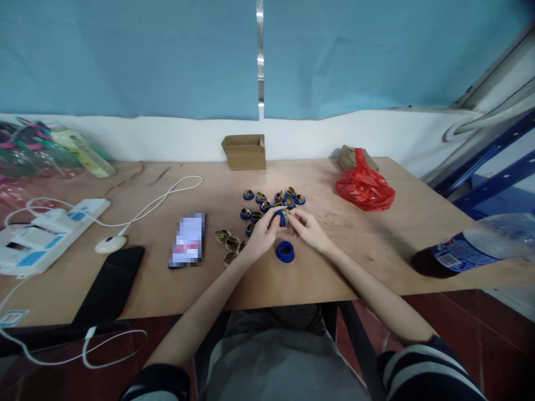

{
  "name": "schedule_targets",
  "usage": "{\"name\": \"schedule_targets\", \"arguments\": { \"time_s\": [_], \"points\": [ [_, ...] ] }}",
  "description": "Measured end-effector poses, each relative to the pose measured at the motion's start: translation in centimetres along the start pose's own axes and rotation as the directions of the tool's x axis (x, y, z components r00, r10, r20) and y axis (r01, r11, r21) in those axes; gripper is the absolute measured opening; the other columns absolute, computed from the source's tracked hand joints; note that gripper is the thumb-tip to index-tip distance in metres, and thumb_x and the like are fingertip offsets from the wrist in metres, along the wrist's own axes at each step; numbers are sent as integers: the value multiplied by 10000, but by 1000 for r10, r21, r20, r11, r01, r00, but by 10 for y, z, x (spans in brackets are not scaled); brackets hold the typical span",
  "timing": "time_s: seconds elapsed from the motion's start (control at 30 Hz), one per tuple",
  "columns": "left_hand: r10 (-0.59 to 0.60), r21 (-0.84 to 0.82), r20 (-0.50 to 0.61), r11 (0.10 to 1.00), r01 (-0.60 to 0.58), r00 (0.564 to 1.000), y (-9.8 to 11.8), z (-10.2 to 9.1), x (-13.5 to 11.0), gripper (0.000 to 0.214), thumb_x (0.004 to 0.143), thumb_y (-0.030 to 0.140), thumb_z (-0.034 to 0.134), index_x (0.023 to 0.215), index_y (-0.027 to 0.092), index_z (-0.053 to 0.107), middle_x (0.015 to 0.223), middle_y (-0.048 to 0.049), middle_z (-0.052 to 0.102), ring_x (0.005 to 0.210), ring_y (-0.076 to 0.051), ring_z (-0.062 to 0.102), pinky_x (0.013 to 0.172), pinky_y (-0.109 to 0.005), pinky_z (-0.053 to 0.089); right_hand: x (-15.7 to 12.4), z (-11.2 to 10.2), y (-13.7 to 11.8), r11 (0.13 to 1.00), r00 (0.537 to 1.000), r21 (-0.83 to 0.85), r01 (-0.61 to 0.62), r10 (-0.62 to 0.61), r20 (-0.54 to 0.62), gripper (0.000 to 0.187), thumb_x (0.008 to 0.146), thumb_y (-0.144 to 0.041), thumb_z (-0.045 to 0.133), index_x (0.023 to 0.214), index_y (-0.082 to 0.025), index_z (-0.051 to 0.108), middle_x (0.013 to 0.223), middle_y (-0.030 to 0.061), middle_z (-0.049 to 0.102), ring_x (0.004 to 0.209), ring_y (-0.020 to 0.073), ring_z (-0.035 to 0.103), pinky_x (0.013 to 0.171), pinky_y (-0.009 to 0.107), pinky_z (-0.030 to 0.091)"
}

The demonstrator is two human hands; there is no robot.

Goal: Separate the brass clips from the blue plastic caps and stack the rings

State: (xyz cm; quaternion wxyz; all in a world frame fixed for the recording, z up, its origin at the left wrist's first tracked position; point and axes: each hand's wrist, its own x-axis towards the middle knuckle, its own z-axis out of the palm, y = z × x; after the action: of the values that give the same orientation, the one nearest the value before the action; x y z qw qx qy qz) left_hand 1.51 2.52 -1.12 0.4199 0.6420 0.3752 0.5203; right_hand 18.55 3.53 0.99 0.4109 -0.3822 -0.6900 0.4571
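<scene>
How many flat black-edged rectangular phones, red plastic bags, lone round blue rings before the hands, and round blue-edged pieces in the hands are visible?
Flat black-edged rectangular phones: 2
Red plastic bag: 1
Lone round blue ring: 1
Round blue-edged piece between left hand and right hand: 1
Total: 5

Soft, fairly even light leaves faint shadows on the tabletop (376,239), the bottle (463,253) stretches toward the right edge, and the phone screen (188,239) is pixelated.

The brass-coloured round metal pieces (232,243) look shiny. The tan wooden surface (371,236) appears smooth; the crumpled red plastic bag (364,186), far right, glossy.
</scene>
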Motion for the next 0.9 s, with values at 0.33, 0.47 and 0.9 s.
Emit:
{"name": "schedule_targets", "arguments": {
  "time_s": [0.33, 0.47, 0.9],
  "points": [
    [-45, -35, -78, 999, 42, 996, 9, 0, -1, 359, 930, 412, 656, 1222, 214, 588, 1327, -122, 647, 1238, -231, 642, 1004, -369, 574, 0, 6, -1, 995, 998, 95, -3, 9, -60, 406, 896, -615, 639, 865, -237, 493, 562, -88, 479, 453, 104, 454, 465, 240, 378],
    [-14, -10, -106, 1000, 13, 994, 11, 0, -1, 331, 915, 362, 671, 1206, 218, 610, 1294, -109, 670, 1230, -219, 651, 1045, -383, 549, 0, 4, -2, 995, 996, 100, -8, 17, -84, 432, 885, -647, 636, 872, -244, 480, 556, -87, 476, 454, 113, 445, 466, 248, 356],
    [-35, 308, 304, 949, -64, 952, 36, -23, -8, 446, 680, 341, 900, 1084, 229, 750, 936, -29, 702, 737, -153, 620, 703, -295, 520, 4, -5, 2, 997, 932, -18, 76, -77, -354, 405, 912, -612, 621, 834, -239, 485, 584, -78, 383, 486, 109, 363, 461, 249, 282]
  ]
}}
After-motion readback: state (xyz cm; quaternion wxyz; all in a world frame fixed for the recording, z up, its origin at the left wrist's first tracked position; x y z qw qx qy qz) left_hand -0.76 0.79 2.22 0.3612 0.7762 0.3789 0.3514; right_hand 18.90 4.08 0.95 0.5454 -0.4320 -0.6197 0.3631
